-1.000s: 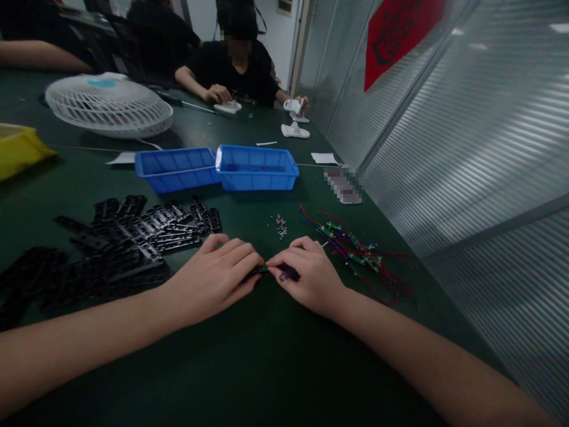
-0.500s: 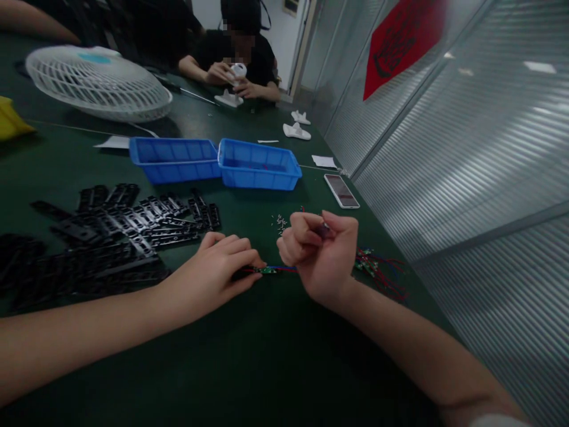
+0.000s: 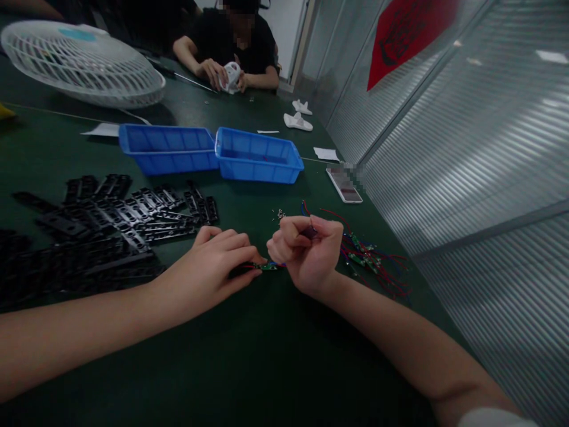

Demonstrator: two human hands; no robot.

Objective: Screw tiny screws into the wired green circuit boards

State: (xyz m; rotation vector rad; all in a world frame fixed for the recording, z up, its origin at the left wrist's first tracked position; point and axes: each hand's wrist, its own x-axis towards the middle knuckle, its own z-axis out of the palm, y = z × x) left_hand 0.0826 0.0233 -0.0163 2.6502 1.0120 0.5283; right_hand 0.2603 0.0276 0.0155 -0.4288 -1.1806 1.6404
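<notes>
Between its thumb and fingertips my left hand (image 3: 222,259) pinches one end of a small green circuit board (image 3: 268,267) with red and blue wires. My right hand (image 3: 309,252) is curled up just to the right, thumb against the bent index finger, over the wires' far side; a small dark thing shows in its grip, too small to make out. Beyond the right hand lie tiny screws (image 3: 280,214). A tangle of wired green boards (image 3: 367,259) spreads to its right. Black plastic strips (image 3: 120,216) are heaped left of my left hand.
Two blue bins (image 3: 169,148) (image 3: 260,163) stand behind the strips. A phone (image 3: 344,184) lies near the table's right edge. At the back left is a white fan (image 3: 84,65). Across the table a person (image 3: 235,44) holds a white part (image 3: 231,77); white pieces (image 3: 297,121) lie nearby.
My right hand has moved slightly left, closer to my left hand, and more of the wired boards shows. The person across has lowered and turned the white part. The view has shifted slightly.
</notes>
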